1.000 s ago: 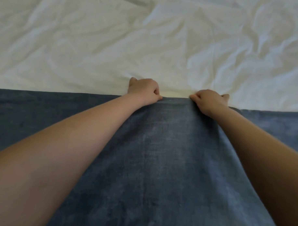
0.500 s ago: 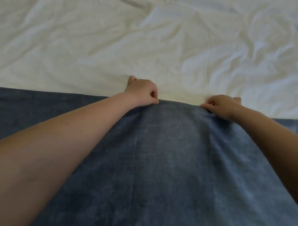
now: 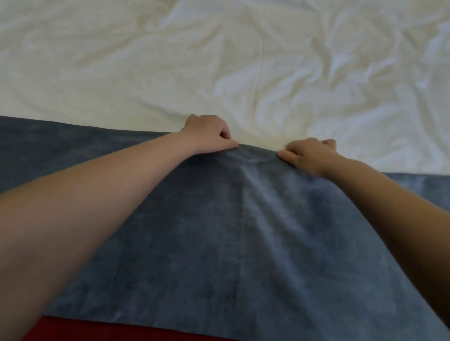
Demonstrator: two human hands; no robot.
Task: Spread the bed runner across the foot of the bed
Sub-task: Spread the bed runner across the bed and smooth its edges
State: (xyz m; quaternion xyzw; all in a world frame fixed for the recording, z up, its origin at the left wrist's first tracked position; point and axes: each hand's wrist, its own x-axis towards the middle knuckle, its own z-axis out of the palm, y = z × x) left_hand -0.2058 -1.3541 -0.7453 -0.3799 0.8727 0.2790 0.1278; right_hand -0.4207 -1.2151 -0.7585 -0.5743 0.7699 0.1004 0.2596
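Across the near side of the white sheet (image 3: 146, 65) lies the bed runner (image 3: 242, 234), a dusty blue-grey cloth with a soft, faintly mottled nap like velvet or suede. Its far edge runs in a straight line against the sheet on the left and rises in a small hump at the middle, where the hands hold it. On the right the edge sits lower in view. Pale creases fan from that hump back over the cloth, away from the sheet.

The left hand (image 3: 207, 134) has its fingers curled together, clamped on the runner's edge right where it meets the sheet. The right hand (image 3: 308, 154), near it but not touching it, grips the same edge with curled fingers. Both forearms stretch out over the runner. On the runner's side farthest from the sheet, a dark red strip (image 3: 136, 335) shows beyond its hem. The sheet itself is heavily wrinkled.
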